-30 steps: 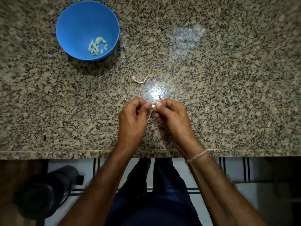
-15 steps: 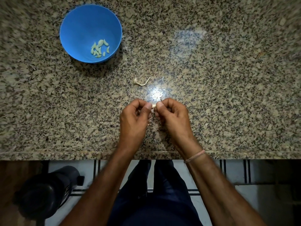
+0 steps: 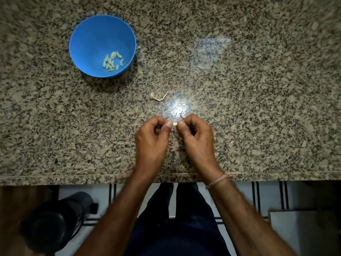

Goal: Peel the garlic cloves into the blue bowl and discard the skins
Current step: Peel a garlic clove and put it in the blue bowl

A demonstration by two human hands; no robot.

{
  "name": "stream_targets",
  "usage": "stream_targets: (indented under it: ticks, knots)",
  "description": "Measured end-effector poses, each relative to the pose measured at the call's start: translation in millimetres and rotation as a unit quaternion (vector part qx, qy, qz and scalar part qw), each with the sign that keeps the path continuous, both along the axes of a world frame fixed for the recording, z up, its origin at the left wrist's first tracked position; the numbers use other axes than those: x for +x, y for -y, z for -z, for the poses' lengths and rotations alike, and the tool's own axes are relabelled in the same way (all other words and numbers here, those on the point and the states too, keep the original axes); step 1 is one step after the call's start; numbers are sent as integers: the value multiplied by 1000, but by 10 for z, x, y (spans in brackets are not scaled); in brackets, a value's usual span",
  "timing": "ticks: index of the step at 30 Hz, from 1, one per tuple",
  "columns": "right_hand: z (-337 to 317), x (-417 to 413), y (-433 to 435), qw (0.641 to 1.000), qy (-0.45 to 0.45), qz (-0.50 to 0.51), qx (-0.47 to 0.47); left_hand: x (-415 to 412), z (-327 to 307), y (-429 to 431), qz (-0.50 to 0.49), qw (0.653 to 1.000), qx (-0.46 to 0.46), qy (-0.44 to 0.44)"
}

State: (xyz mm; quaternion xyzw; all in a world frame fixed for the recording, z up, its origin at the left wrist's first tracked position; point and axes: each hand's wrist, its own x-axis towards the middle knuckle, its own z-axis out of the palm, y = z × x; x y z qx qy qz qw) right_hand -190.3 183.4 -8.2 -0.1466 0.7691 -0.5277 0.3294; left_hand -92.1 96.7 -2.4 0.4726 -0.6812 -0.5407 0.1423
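Head view looks straight down on a speckled granite table (image 3: 258, 108), with both hands raised close together near its front edge. The left hand (image 3: 150, 139) and the right hand (image 3: 196, 139) have their fingers curled in, and each pinches one end of a small pale garlic clove (image 3: 175, 124) between thumb and forefinger, so only a short bit of the clove shows between the two thumb tips. A thin curl of skin (image 3: 182, 115) sticks up just behind the right thumb; whether it is attached to the clove cannot be told. On the table just beyond the hands lies a dry stem scrap (image 3: 159, 97), bent like a hook, apart from everything else. The blue bowl (image 3: 99, 34) stands upright well away at the far left, and a small heap of peeled cloves (image 3: 112, 61) sits in its bottom toward the right-hand wall. A pinkish band (image 3: 216, 182) circles the right wrist where it crosses the table edge. Below the edge, dark trouser legs stand on a pale tiled floor (image 3: 239, 196), with a black round object (image 3: 55, 222) at the lower left and a white box (image 3: 304, 233) at the lower right.
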Motion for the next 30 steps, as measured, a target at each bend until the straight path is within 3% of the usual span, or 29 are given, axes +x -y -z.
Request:
stream_targets:
  ticks: [1, 2, 4, 5, 6, 7, 9, 10, 11, 12, 13, 14, 15, 16, 18, 19, 20, 21, 22, 23, 24, 25, 27, 29, 30]
  knots:
    - [-27, 5, 3, 994, 102, 28, -13, -5, -13, -1, 27, 995, -99, 8]
    - [-60, 3, 5, 977, 203, 53, -37, -7, -23, 5, 38, 989, -143, 4]
    - [-86, -17, 12, 937, 329, 86, -78, -9, -9, 0, 31, 993, -118, -8]
    - [-90, -12, 9, 941, 319, 86, -79, -10, 2, 8, 7, 999, -41, -17]
    - [-80, -1, -4, 967, 237, 67, -61, -26, -12, 22, -32, 996, 78, -34]
    - [-37, 5, -18, 995, 89, 25, -29, -46, -27, 46, -75, 972, 216, -53]
    - [26, 4, -56, 976, -206, -63, 16, -57, -58, 97, -120, 902, 409, -69]
    - [60, -9, -59, 958, -274, -83, 18, -54, -66, 106, -131, 882, 447, -72]
    - [65, -4, -58, 957, -277, -85, 13, -53, -69, 104, -140, 876, 455, -77]
    - [44, -1, -49, 974, -213, -71, 9, -47, -71, 84, -134, 893, 422, -80]
    - [4, -18, -28, 995, -89, -39, -2, -39, -64, 50, -108, 934, 333, -69]
    - [-44, -36, -11, 998, 63, -1, -25, -21, -49, 16, -62, 977, 198, -46]
    - [-89, -57, 4, 977, 208, 30, -45, -2, -40, -5, -8, 999, 41, -20]
    - [-116, -89, 14, 944, 319, 52, -58, 12, -28, -9, 33, 996, -84, -9]
    - [-121, -122, 15, 914, 395, 70, -61, 17, -6, 22, 73, 979, -192, -14]
    - [-124, -112, 10, 929, 361, 65, -57, 20, -6, 31, 77, 980, -185, -10]
    - [-102, -94, -10, 963, 264, 44, -41, 15, -22, 41, 65, 989, -129, -2]
    - [-67, -82, -36, 993, 117, 6, -18, -8, -51, 59, 36, 999, -17, -2]
    - [-30, -77, -65, 998, -39, -39, 2, -38, -84, 75, -1, 990, 137, -27]
    - [4, -76, -75, 984, -163, -75, 10, -62, -116, 90, -38, 959, 277, -55]
    - [24, -85, -67, 967, -235, -93, 7, -75, -137, 111, -60, 926, 364, -76]
    - [40, -101, -60, 958, -269, -98, -1, -72, -135, 127, -67, 912, 396, -83]
    - [36, -108, -43, 953, -287, -94, 2, -62, -126, 132, -62, 923, 371, -82]
    - [-29, -98, -30, 983, -173, -60, 5, -36, -128, 88, -40, 964, 256, -66]
    - [-66, -91, -17, 998, -49, -25, -12, -25, -118, 76, -21, 983, 172, -52]
